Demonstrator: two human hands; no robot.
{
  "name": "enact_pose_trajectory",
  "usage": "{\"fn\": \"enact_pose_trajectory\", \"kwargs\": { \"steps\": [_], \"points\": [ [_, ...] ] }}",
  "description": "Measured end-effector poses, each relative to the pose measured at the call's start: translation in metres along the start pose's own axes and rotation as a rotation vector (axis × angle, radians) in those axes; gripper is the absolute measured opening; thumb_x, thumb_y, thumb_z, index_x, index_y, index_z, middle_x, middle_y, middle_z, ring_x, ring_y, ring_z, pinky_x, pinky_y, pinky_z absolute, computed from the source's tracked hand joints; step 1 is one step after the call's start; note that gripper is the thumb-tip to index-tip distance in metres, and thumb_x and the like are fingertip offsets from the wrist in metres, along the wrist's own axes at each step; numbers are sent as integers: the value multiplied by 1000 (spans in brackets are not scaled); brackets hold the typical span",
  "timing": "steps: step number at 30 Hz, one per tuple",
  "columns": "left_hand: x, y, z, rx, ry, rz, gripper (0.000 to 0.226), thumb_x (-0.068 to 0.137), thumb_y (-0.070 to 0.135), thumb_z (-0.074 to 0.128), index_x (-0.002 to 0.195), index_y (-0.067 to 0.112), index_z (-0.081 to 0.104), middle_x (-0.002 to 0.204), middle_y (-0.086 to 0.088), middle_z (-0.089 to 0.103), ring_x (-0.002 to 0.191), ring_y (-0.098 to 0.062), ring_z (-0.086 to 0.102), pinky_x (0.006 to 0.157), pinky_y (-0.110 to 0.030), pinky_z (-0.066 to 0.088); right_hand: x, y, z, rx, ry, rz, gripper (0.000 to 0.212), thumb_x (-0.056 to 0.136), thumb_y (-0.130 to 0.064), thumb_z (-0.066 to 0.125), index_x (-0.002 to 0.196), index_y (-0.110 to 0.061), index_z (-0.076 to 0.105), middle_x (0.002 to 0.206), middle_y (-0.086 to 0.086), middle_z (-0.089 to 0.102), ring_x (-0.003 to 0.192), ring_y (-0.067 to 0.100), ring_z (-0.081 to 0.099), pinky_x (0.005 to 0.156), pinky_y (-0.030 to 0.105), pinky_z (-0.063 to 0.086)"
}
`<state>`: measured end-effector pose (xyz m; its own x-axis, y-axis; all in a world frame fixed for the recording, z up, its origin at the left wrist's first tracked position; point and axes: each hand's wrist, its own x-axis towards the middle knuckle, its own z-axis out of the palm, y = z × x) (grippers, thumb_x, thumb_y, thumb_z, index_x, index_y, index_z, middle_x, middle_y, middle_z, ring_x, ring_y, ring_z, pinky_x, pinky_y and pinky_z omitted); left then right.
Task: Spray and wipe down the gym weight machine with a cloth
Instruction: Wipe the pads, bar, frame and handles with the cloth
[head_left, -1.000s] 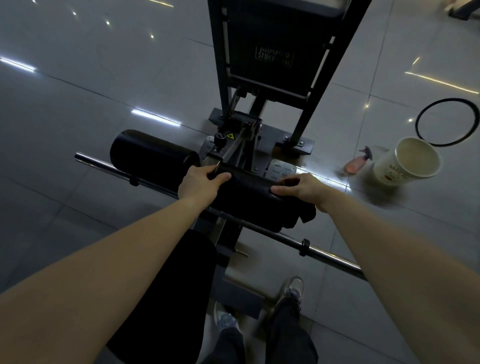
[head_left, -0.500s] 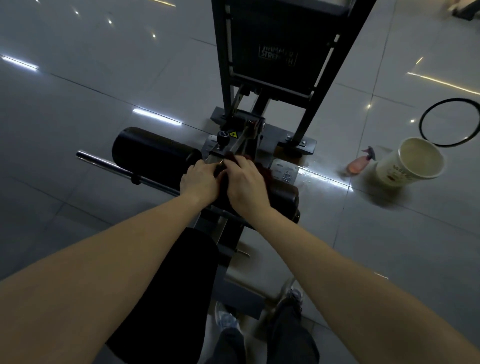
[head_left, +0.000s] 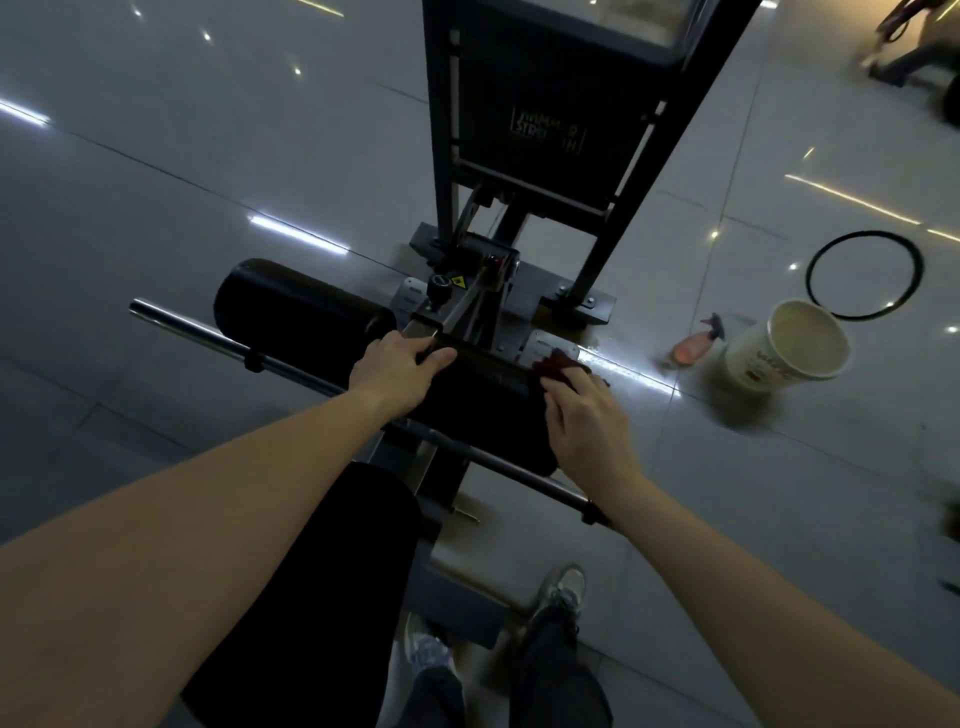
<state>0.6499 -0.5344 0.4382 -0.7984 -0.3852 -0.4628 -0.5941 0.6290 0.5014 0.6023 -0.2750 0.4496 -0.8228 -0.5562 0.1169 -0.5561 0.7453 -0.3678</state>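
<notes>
The weight machine stands ahead of me, with two black roller pads on a steel bar. My left hand grips the inner end of the right roller pad. My right hand presses a dark red cloth against that pad's outer end, fingers fairly flat on it. The left roller pad is untouched. A pink spray bottle lies on the floor to the right.
A white bucket stands next to the spray bottle, a black ring beyond it. The steel bar sticks out on both sides. The black seat pad and my feet are below. Glossy tile floor surrounds the machine.
My right hand slid with the cloth from the pad's right end to the middle beside my left hand, then back out to the right end. My left hand kept its hold.
</notes>
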Motion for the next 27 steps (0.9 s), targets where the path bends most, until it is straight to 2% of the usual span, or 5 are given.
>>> {"fn": "enact_pose_trajectory", "kwargs": {
  "steps": [4,9,18,23,27],
  "points": [
    [1,-1,4,12,33,4,62,94,75,41,137,36,61,114,0,48,117,-32,54,99,-52,50,27,-41,26,-59,11,134,25,91,-5,49,101,-1,71,106,16,66,96,35,58,85,43,51],
    [-3,6,5,136,68,42,40,104,54,41,122,29,66,103,-1,43,110,-35,53,92,-52,49,88,-97,56,103,-79,36,21,95,-9,49,98,-8,70,107,10,64,100,28,56,86,36,47],
    [1,0,3,-4,42,16,64,94,75,41,140,33,60,121,-1,50,120,-30,52,98,-49,50,10,-3,-9,-207,41,-133,6,84,2,66,79,-2,66,85,16,65,74,34,58,66,41,53],
    [-4,2,3,-11,42,16,66,94,75,41,140,32,59,127,-2,52,124,-30,50,99,-51,50,-11,41,-33,-101,-238,259,29,102,-37,45,85,-15,53,91,4,57,82,25,56,66,33,35],
    [-5,1,2,-121,49,-4,61,94,71,50,133,27,64,117,-3,53,118,-30,53,100,-48,50,-13,23,-17,-1,-417,259,87,78,-79,60,138,-18,44,128,4,47,116,25,50,94,39,49]
  ]
}}
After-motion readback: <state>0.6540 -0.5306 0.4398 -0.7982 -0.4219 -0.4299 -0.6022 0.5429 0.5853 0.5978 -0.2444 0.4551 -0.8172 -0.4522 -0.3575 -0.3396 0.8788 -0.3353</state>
